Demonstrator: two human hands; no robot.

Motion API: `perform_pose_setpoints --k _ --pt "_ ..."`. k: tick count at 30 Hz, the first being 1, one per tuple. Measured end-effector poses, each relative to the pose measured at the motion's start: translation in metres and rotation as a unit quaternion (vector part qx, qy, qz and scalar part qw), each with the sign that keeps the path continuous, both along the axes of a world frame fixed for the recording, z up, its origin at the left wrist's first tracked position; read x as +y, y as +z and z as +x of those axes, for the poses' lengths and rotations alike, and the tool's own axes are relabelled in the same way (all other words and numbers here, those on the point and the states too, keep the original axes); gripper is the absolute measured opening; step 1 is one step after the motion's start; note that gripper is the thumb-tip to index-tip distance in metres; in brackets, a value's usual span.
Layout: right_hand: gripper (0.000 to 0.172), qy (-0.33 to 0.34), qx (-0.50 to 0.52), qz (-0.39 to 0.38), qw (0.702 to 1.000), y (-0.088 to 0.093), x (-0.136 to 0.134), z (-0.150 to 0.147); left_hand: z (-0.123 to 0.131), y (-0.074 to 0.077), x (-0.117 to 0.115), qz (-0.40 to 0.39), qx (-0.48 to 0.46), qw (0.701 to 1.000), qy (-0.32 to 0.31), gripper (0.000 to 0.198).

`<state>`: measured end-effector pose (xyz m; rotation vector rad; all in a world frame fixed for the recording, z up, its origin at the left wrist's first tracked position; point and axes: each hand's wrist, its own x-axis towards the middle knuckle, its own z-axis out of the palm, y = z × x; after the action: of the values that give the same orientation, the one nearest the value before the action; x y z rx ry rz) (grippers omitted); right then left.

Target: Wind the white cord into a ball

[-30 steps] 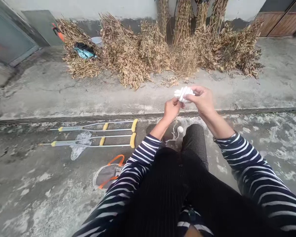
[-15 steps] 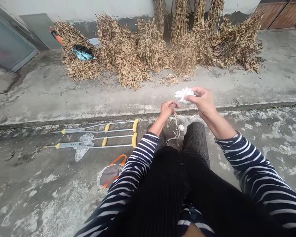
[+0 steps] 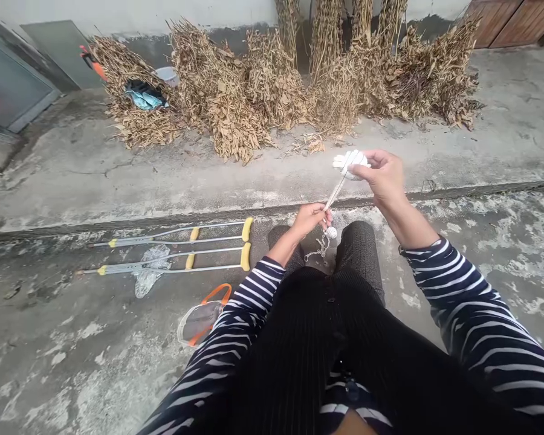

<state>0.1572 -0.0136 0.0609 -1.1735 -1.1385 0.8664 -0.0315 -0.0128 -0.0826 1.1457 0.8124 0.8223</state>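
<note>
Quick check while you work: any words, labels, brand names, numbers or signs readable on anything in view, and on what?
None can be read: no text shows on the crutches, the white cord bundle in the right hand, or the orange-handled plastic bag; any small marking there would be too small to tell.

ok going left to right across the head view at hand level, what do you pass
pair of aluminium crutches with yellow grips → left hand → white cord bundle → right hand → striped sleeve of the right arm
</note>
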Motion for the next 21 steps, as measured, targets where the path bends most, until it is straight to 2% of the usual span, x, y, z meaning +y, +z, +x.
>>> perform_pose_setpoints --k 5,9,13,17,21 --pt "0.029 -0.04 -0.061 0.055 0.996 -0.021 0.013 0.006 -0.011 0.029 -0.025 -0.036 -0.051 0.995 -0.082 0.024" --pt "0.032 -0.042 -0.063 0.073 0.994 -0.027 0.012 0.006 -0.019 0.047 -0.035 -0.069 -0.088 0.988 -0.104 0.064" --pt "0.035 -0.021 -0.064 0.081 0.994 -0.023 0.007 0.003 -0.019 0.054 -0.041 -0.062 -0.076 0.992 -0.08 0.079" --pt "0.04 0.0 -0.086 0.082 0.993 -0.024 0.004 0.0 -0.01 0.061 -0.048 -0.034 -0.024 0.998 -0.048 0.09" --pt "0.04 -0.01 -0.131 0.105 0.986 -0.027 0.003 -0.001 -0.002 0.064 -0.05 0.01 0.022 1.0 0.009 0.078"
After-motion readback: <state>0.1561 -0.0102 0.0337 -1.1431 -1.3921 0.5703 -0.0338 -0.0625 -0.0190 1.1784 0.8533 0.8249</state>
